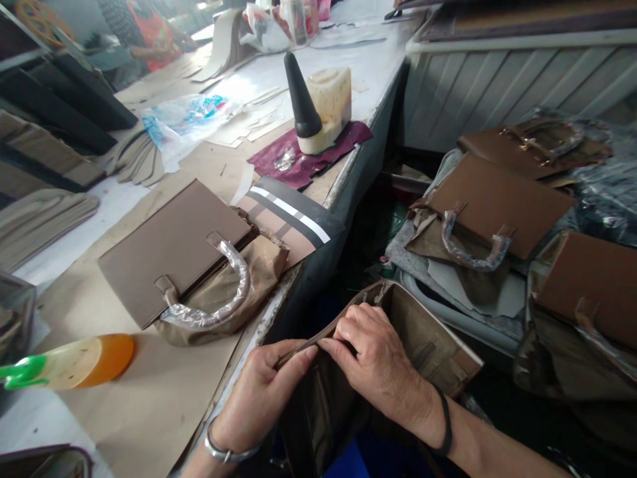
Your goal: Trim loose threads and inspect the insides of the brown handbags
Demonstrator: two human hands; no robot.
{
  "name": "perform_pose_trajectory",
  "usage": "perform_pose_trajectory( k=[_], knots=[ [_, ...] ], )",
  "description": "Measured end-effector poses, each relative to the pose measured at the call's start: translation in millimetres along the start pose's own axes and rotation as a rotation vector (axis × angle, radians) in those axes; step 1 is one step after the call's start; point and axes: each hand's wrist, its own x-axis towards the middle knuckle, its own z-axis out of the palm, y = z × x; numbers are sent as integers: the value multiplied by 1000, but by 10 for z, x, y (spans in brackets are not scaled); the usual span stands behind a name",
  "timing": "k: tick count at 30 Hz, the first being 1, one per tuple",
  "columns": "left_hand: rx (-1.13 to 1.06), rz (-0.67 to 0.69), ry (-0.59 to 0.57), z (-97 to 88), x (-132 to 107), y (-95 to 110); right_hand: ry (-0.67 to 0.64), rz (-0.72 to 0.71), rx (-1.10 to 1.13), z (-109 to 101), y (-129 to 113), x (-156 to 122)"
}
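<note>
My left hand [261, 392] and my right hand [375, 358] both pinch the top rim of an open brown handbag [423, 335] held low in front of me, beside the table edge. The fingertips of the two hands meet on the rim, the right fingers curling inside the opening. The bag's lining shows. A metal bangle sits on my left wrist and a black band on my right.
On the paper-covered table [149, 411] lies a taupe handbag [174, 249] with a plastic-wrapped handle, an orange bottle with a green cap [74, 362], and a glue jug with a black cone [318, 106]. Several brown handbags [497, 199] pile at right. A person in orange [149, 33] sits far back.
</note>
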Motion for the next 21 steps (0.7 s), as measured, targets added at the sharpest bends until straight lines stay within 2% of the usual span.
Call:
perform_pose_trajectory(
  k=[3, 8, 13, 21],
  knots=[
    [-56, -64, 10, -32, -4, -33, -11, -46, 10, -41, 106, 13],
    [-269, -180, 92, -64, -59, -66, -43, -61, 1, -90, 284, 29],
    [-308, -203, 161, -38, -92, -25, -35, -61, -42, -56, 295, 84],
    [-312, -215, 162, -36, -97, -28, -8, -65, -87, 20, 321, 130]
  ],
)
